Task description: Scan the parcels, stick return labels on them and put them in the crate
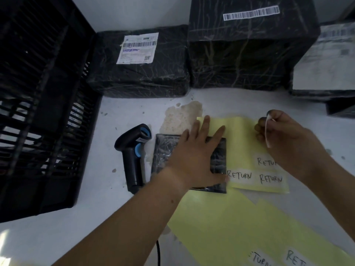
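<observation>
Against the label sheet (244, 135), parcel (165, 150) under left hand (196, 156)

— Surface?
— White tabletop (107, 204), matte, scattered with small dark specks (114, 170).
— Damage?
— One brownish worn patch (182, 116) mid-table, its edges ragged.
— Light?
— Dim and cool overall; bright glare (5, 243) on the table's near left corner.

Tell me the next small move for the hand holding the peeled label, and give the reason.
Probably carry the right hand with its label across to the small parcel and press it onto the bare wrap. The label is already off the yellow sheet, pinched in that hand; the left hand lies flat on the parcel, steadying it; the scanner lies beside it, untouched.
</observation>
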